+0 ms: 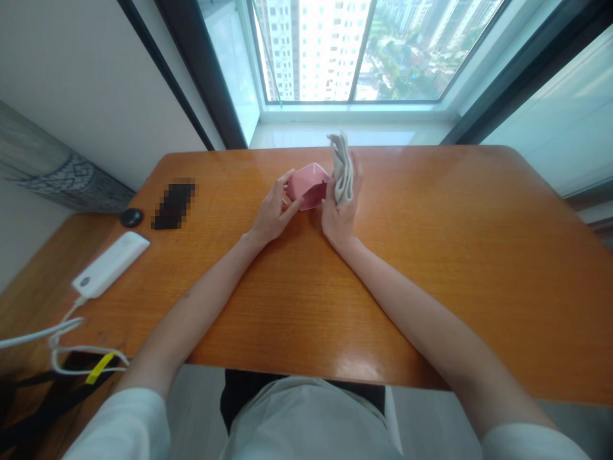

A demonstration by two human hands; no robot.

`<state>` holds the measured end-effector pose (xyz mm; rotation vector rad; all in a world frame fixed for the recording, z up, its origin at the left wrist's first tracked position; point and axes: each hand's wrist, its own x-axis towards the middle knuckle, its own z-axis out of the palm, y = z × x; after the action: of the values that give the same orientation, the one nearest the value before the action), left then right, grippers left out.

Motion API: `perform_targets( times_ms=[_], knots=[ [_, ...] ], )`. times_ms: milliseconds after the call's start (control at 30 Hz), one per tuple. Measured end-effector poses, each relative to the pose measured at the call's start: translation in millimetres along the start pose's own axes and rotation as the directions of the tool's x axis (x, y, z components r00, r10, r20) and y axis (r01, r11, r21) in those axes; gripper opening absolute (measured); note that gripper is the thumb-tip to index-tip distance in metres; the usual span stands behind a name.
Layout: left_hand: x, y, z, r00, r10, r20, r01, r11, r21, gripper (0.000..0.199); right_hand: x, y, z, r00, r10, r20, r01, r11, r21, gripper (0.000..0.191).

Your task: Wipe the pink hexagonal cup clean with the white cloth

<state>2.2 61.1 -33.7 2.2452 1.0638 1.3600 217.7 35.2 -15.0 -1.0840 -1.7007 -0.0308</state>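
Above the far middle of the wooden table, my left hand (272, 214) grips a small, glossy pink bowl (306, 182) with angular sides. The bowl is tilted, its hollow side turned toward me and to the right. My right hand (339, 220) holds a folded, light grey cloth (342, 169) upright between thumb and fingers, just right of the bowl. That hand's thumb is close to the bowl's right rim; whether they touch I cannot tell. Most of my right fingers are hidden behind the cloth.
The wooden table (460, 268) stands against a window (359, 51). On its left lie a blurred-out black object (173, 206), a round black item (131, 217) and a white power bank (111, 264). A white cable (60, 338) with a yellow tag (100, 368) runs off the near-left edge.
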Motion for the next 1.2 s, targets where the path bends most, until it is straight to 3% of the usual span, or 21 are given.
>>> perform_targets(
  times_ms=[67,133,200,300,567,867,1200],
  knots=[
    [-1,-4,1.0,1.000,0.007,-0.006,-0.007,1.000,-0.009,0.078,2,-20,-8,1.000,0.015,-0.022,-0.016,0.999,-0.033,0.071],
    [-1,-11,1.7,0.999,0.032,-0.004,-0.032,0.999,-0.015,0.074,1,-36,-13,0.992,-0.073,0.103,0.082,0.993,-0.084,0.074],
    [-2,-18,2.0,0.998,0.056,0.008,-0.055,0.998,-0.017,0.070,0,-44,-14,0.956,-0.145,0.254,0.178,0.978,-0.112,0.079],
    [-3,-24,2.1,0.998,0.055,0.017,-0.054,0.998,-0.025,0.068,-1,-45,-12,0.925,-0.144,0.353,0.201,0.971,-0.132,0.083],
    [-2,-19,2.6,1.000,0.020,-0.010,-0.020,0.999,-0.046,0.062,0,-42,-12,0.934,-0.120,0.336,0.173,0.976,-0.133,0.081],
    [3,9,-1.5,0.996,-0.084,0.003,0.084,0.994,-0.069,0.070,-2,-36,-8,0.956,-0.089,0.280,0.128,0.984,-0.124,0.073],
    [0,2,-2.3,0.999,-0.036,0.011,0.037,0.997,-0.074,0.065,-2,-33,-6,0.974,-0.080,0.213,0.108,0.986,-0.126,0.067]
  ],
)
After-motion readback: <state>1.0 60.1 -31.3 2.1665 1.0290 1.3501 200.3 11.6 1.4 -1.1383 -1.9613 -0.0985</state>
